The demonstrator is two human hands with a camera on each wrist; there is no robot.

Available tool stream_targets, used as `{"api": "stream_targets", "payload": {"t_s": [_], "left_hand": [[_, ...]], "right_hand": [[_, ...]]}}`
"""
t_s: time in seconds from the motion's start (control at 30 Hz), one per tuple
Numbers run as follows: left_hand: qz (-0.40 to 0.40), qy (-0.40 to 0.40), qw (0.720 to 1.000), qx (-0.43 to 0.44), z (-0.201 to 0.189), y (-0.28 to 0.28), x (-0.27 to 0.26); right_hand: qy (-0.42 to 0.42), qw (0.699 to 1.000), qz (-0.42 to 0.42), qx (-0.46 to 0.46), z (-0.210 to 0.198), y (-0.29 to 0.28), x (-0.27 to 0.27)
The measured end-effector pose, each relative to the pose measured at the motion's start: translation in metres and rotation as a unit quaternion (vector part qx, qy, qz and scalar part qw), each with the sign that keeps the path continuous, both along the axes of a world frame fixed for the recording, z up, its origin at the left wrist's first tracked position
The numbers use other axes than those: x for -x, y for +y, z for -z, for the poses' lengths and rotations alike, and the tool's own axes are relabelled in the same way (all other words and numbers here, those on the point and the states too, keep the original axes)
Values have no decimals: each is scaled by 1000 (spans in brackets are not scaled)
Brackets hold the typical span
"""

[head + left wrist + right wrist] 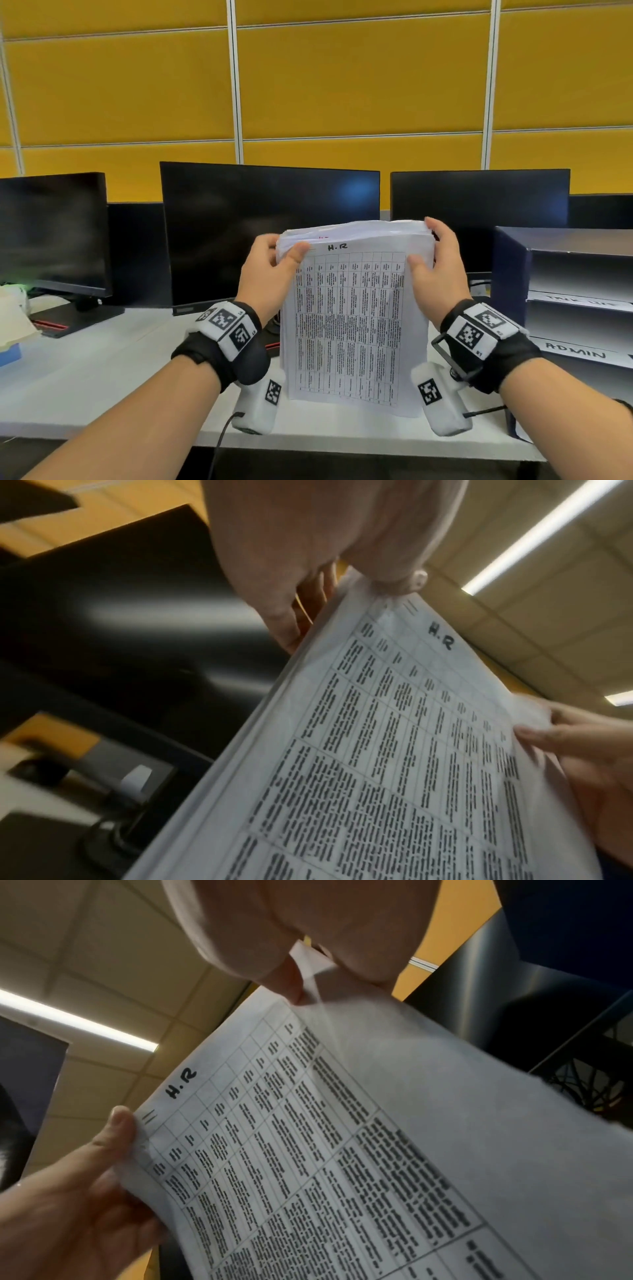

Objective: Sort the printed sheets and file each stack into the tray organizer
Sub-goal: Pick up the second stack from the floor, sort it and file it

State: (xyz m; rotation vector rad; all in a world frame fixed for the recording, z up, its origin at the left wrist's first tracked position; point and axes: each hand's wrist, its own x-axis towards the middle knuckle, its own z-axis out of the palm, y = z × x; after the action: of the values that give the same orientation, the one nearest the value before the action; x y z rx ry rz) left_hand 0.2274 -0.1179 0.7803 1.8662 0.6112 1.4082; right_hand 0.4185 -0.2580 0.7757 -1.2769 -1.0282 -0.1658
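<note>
A thick stack of printed sheets [352, 318] stands upright above the white desk [102, 370], its front sheet a table with "H.R" handwritten at the top. My left hand [274, 263] grips the stack's upper left corner, thumb on the front sheet. My right hand [435, 260] grips the upper right corner, fingers over the top edge. The stack [394, 764] shows close up under the left hand [325, 561], and again as the same stack [377, 1150] pinched by the right hand [308, 947]. A dark tray organizer [575, 294] stands at the right, with paper labels, one reading "ADMIN".
Three dark monitors [267, 229] line the back of the desk before a yellow partition wall. A blue box [10, 353] with papers sits at the far left. A cable [222, 435] hangs over the desk's front edge.
</note>
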Motion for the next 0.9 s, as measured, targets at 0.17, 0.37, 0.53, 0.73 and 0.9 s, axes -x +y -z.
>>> {"api": "stream_targets", "payload": {"t_s": [0.17, 0.37, 0.53, 0.73, 0.9], "left_hand": [[88, 22, 994, 61, 19, 0, -4], [29, 17, 999, -8, 27, -11, -15], [15, 52, 994, -96, 42, -26, -19], [-21, 105, 980, -168, 51, -32, -24], [-25, 116, 978, -173, 50, -35, -23]], "right_hand": [[74, 996, -34, 17, 2, 3, -1], [74, 995, -50, 38, 6, 2, 1], [62, 997, -23, 39, 7, 6, 4], [70, 997, -3, 36, 6, 8, 8], [74, 996, 4, 42, 5, 9, 8]]}}
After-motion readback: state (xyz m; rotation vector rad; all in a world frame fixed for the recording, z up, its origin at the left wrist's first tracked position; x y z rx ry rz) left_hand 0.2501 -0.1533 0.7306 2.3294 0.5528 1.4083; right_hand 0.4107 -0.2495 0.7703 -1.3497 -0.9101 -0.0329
